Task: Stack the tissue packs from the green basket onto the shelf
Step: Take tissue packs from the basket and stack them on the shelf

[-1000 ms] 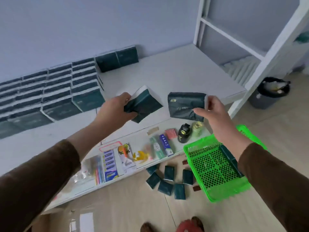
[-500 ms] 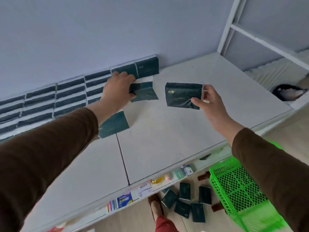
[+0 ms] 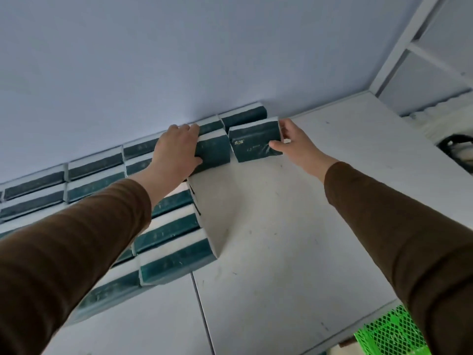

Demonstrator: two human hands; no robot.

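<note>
Two dark green tissue packs stand side by side on the white shelf point(image 3: 281, 226), just in front of the back row against the wall. My left hand point(image 3: 176, 152) grips the left tissue pack point(image 3: 213, 152) from its left side. My right hand point(image 3: 294, 143) holds the right tissue pack point(image 3: 256, 144) by its right end, thumb on the front face. Rows of stacked tissue packs point(image 3: 166, 234) fill the shelf's left part. A corner of the green basket point(image 3: 391, 334) shows at the bottom right, below the shelf edge.
The pale wall point(image 3: 179, 60) rises directly behind the packs. A white shelf upright point(image 3: 399, 47) stands at the back right. A dark bin point(image 3: 458, 149) peeks in at the right edge. Bare shelf surface stretches right of the stacks.
Both hands reached forward with their packs from mid-air to the back of the shelf and set them down beside the back row. The view tilted up, hiding most of the basket and floor.
</note>
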